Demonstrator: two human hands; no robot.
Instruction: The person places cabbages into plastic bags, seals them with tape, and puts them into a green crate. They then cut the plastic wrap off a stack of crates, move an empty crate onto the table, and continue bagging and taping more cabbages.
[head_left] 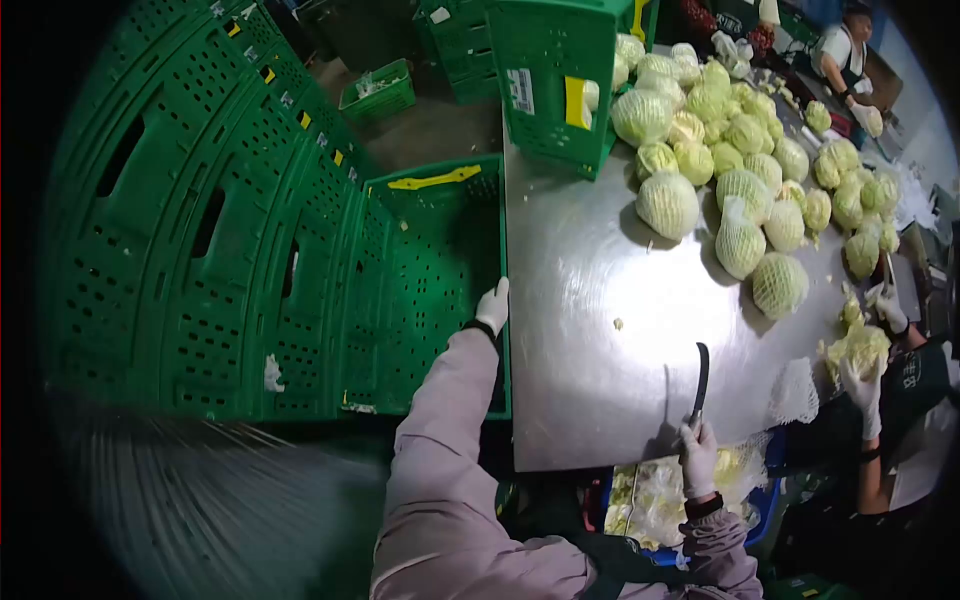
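Observation:
My left hand, in a white glove, grips the right rim of a green crate, beside the steel table's edge. Only a few small scraps show inside this crate. In my gloved right hand is a knife with a dark, curved blade, held upright over the table's near edge. Farther up the steel table lies a heap of cabbages, some wrapped in white netting. A netted cabbage sits at the heap's left side.
Stacked green crates line the left. Another green crate stands on the table's far left corner. Below my right hand, a blue bin holds leaves and netting. At right, a co-worker's gloved hand holds cabbage leaves; other people work farther back.

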